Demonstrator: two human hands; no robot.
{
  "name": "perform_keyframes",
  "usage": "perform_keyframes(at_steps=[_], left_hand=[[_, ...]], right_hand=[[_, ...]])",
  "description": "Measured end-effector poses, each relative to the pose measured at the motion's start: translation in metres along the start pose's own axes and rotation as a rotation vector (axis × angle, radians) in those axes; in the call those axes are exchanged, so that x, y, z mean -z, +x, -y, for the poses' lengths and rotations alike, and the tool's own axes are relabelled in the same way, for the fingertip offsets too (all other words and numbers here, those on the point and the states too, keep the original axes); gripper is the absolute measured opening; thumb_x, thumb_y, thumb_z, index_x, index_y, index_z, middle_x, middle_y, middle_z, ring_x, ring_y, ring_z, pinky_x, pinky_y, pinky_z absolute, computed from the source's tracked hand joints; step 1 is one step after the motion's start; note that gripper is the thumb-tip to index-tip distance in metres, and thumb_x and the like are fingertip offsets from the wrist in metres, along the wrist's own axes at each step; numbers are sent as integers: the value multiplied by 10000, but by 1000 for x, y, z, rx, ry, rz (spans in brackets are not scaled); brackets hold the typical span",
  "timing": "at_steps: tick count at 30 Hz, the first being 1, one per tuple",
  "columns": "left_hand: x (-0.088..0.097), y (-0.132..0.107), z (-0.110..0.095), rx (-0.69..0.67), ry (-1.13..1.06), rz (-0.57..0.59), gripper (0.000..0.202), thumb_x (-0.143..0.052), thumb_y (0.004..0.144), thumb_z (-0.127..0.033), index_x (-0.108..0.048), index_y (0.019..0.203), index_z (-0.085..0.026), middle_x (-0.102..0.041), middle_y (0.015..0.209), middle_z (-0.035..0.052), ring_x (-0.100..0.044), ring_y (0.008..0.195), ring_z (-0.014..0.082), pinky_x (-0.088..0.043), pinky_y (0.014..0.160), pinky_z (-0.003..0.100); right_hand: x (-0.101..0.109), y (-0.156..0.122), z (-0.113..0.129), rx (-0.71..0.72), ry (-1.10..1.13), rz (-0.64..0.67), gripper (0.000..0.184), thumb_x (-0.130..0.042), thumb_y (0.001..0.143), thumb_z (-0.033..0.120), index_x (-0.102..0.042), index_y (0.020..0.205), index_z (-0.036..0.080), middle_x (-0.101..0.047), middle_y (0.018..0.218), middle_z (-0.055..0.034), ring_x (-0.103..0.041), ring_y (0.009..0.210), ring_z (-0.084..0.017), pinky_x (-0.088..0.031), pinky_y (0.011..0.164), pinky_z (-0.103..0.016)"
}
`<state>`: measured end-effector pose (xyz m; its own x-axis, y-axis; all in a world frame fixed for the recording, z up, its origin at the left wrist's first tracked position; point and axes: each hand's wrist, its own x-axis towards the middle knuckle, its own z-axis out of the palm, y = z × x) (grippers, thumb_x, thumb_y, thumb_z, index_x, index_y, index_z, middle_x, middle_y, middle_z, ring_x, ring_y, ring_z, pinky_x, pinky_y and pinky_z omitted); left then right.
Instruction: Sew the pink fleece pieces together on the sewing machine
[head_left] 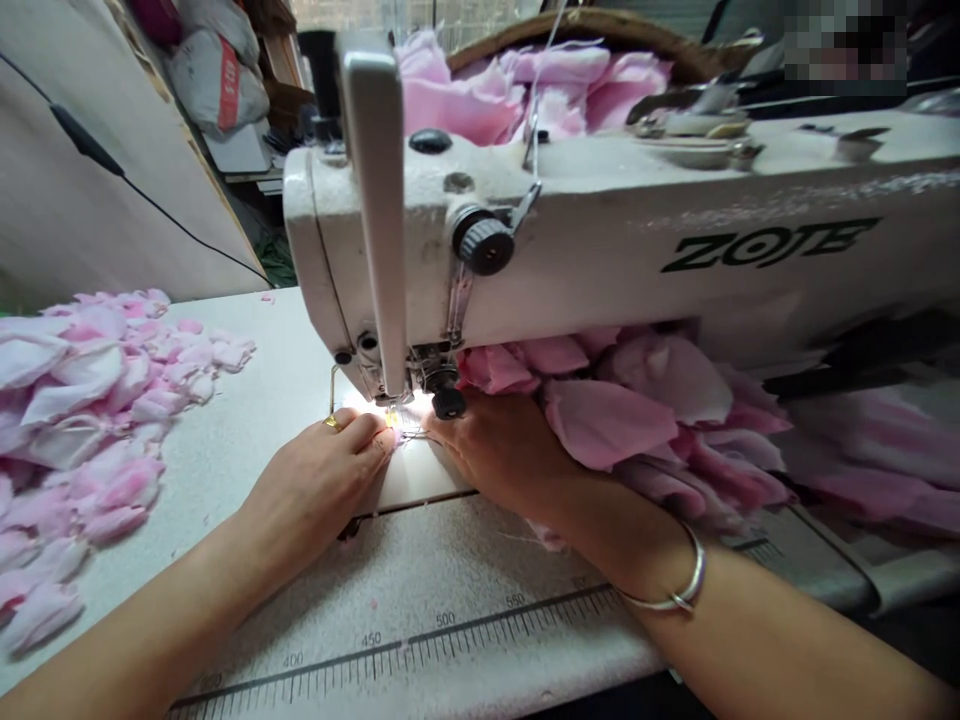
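Note:
The white sewing machine (600, 260) stands in front of me, its needle area (391, 412) lit by a lamp. My left hand (322, 470), with a ring on one finger, is closed in a pinch just left of the needle. Between its thumb and finger shows a bit of pink fabric (398, 437). On the needle's right, my right hand (502, 440) is curled with its fingertips low by the plate. Loose threads (420, 434) run between the hands; whatever the right fingers hold is hidden. Pink fabric pieces (611, 415) are heaped against my right forearm, under the machine arm.
Many pink and white fabric pieces (82, 410) lie piled on the table's left. More pink cloth (487, 95) sits behind the machine by a basket rim (630, 35). A printed ruler (405, 645) runs along the front edge. A black cable (187, 235) hangs at left.

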<state>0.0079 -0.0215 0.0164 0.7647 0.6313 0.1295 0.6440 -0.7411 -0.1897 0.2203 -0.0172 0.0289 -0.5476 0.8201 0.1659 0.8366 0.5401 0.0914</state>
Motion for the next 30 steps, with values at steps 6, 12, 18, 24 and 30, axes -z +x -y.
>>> perform_keyframes(at_steps=[6,12,18,24,30], left_hand=[[-1,-3,-1,8,-4,59,407,-445,850,-83,-458,1253,-139,-550,1146,106,-522,995,255,-522,788,386],[-2,-4,-4,12,17,60,458,-435,849,-77,-419,1305,-125,-553,1164,120,-515,1016,265,-527,801,398],[0,-3,-5,10,9,73,484,-445,816,-66,-422,1297,-116,-565,1161,125,-517,1027,270,-527,807,399],[1,-3,-7,36,-30,48,490,-444,810,-77,-433,1294,-153,-582,1132,115,-516,1059,264,-516,820,402],[2,-2,-10,51,-32,45,456,-426,835,-79,-454,1287,-131,-583,1112,128,-524,1034,277,-525,777,407]], right_hand=[[3,-2,-3,-103,159,54,238,-473,928,283,-695,895,205,-682,967,-59,-602,711,-162,-320,546,-287],[-3,-3,-3,-159,241,-9,277,-490,920,330,-702,810,191,-698,927,-55,-611,726,-151,-363,599,-275],[-4,1,1,-168,228,-3,216,-483,911,291,-679,868,210,-702,842,-23,-591,626,-142,-327,540,-279],[-8,1,2,-231,103,-8,264,-449,930,310,-674,882,181,-706,857,-68,-614,641,-171,-363,563,-286],[-7,0,3,-177,45,2,276,-462,928,314,-685,843,174,-697,802,-75,-595,590,-172,-346,522,-284]])
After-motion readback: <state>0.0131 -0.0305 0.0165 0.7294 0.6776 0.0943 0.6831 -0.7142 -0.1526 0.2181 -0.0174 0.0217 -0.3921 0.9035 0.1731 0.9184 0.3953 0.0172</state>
